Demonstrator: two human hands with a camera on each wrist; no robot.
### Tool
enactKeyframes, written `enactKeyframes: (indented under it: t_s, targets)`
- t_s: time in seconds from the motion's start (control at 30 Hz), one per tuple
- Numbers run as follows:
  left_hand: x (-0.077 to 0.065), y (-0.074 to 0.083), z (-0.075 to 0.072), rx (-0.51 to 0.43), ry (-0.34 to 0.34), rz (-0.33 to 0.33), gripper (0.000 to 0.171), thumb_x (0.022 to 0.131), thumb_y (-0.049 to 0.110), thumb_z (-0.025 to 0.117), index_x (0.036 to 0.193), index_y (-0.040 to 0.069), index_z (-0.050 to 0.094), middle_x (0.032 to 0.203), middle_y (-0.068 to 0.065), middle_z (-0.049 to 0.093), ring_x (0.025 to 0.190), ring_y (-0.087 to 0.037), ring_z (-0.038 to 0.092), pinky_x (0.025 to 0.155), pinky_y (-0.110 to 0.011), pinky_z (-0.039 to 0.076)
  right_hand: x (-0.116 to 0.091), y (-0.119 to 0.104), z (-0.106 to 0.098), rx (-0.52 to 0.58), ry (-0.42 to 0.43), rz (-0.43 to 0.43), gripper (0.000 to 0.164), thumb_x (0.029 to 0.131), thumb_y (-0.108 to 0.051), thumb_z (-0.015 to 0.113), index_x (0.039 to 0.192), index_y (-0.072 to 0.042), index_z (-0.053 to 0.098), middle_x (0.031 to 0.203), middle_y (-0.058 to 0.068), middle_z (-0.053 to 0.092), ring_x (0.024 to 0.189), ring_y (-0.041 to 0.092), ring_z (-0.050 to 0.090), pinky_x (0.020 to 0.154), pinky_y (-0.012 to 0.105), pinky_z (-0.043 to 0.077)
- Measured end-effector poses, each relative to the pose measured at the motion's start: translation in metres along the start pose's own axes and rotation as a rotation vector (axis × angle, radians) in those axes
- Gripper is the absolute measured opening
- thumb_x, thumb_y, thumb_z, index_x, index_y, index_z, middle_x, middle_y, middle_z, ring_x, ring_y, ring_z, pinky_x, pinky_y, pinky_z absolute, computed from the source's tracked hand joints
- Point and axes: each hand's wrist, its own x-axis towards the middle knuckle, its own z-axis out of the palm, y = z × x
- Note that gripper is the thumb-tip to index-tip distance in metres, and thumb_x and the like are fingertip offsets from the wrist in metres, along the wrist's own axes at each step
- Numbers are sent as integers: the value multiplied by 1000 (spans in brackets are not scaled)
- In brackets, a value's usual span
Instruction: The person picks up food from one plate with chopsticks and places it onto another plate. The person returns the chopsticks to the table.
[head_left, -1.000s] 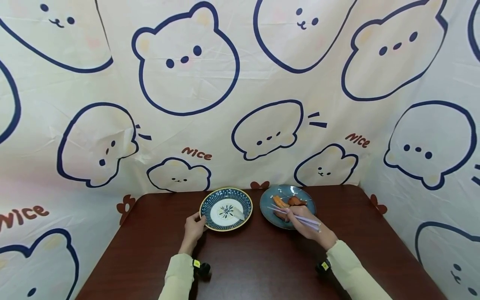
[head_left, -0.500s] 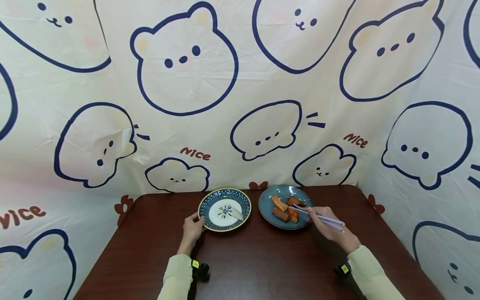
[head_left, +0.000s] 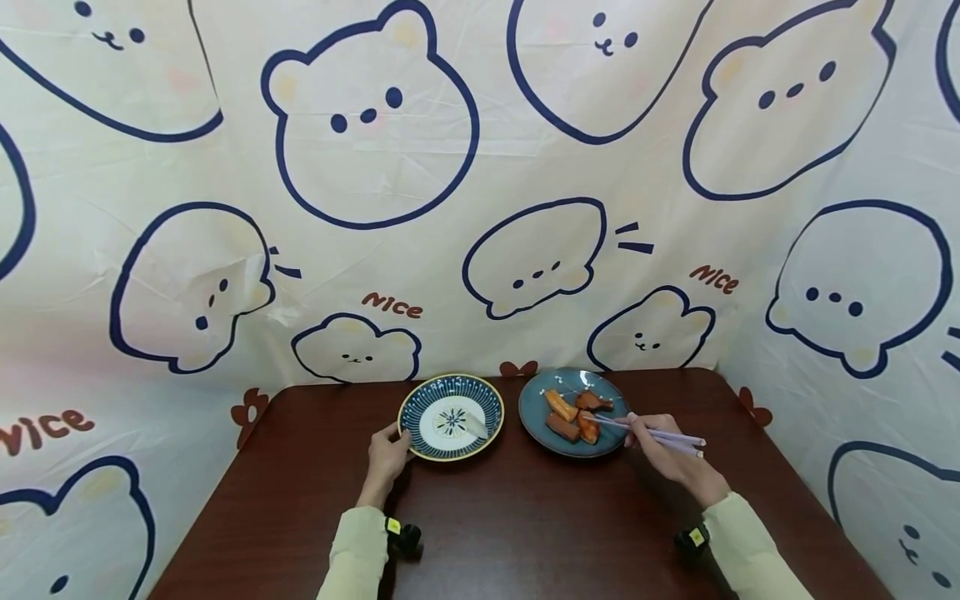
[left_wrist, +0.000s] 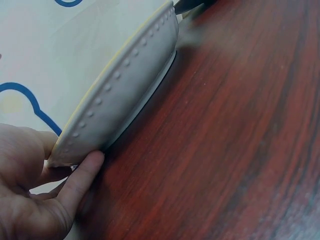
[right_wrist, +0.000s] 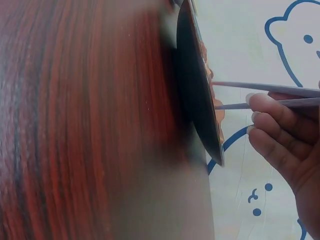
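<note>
A deep plate with a blue striped border and yellow rim (head_left: 415, 410) stands on the table, left of the middle. My left hand (head_left: 387, 458) grips its left edge, which the left wrist view shows between thumb and fingers. Purple chopsticks (head_left: 667, 436) are held in my right hand (head_left: 675, 458), right of a blue-grey plate (head_left: 534, 417). Their tips reach an orange-brown food piece (head_left: 588, 427); whether they pinch it, I cannot tell. Beside it lie a yellowish stick (head_left: 559, 405), a brown block (head_left: 562, 427) and a brown drumstick-shaped piece (head_left: 593, 401).
Both plates sit near the back edge of the dark wooden table (head_left: 495, 517). A pale cloth with bear outlines (head_left: 375, 175) hangs close behind them and along both sides.
My right hand has moved right, away from above the food, uncovering the pieces; the chopstick tips now lie over the orange-brown piece. My left hand and its plate have stayed put.
</note>
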Motion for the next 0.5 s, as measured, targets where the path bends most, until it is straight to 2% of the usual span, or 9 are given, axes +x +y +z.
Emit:
enactKeyframes:
  t_s: [0.1, 0.23, 0.37, 0.5]
  targets:
    - [0, 0, -1, 3, -1, -1, 47, 105, 11, 48, 147, -10, 46, 126, -33, 62, 106, -35, 70, 82, -36, 62, -1, 2, -1, -1, -23, 58, 50, 111, -29, 40, 84, -3, 74, 72, 7, 63, 61, 18, 54, 50, 24, 42]
    - [0, 0, -1, 3, 5, -1, 47, 105, 12, 48, 147, -9, 46, 126, -32, 62, 106, -35, 70, 82, -36, 62, -2, 4, 1, 23, -61, 73, 49, 111, -27, 40, 85, -3, 73, 74, 6, 64, 65, 16, 55, 53, 25, 44]
    - [1, 0, -1, -5, 2, 5, 48, 105, 12, 48, 147, -10, 45, 126, -32, 61, 107, -36, 69, 82, -35, 62, -1, 1, 5, 42, -88, 22, 45, 111, -21, 41, 86, -2, 73, 75, 9, 64, 63, 13, 54, 53, 25, 43]
    - [0, 0, 0, -9, -3, 3, 48, 106, 11, 48, 148, -11, 44, 127, -33, 61, 107, -36, 70, 81, -35, 62, 1, -7, 8, -17, -113, -26, 40, 110, -15, 43, 86, -2, 73, 71, 9, 63, 59, 7, 49, 50, 22, 42]
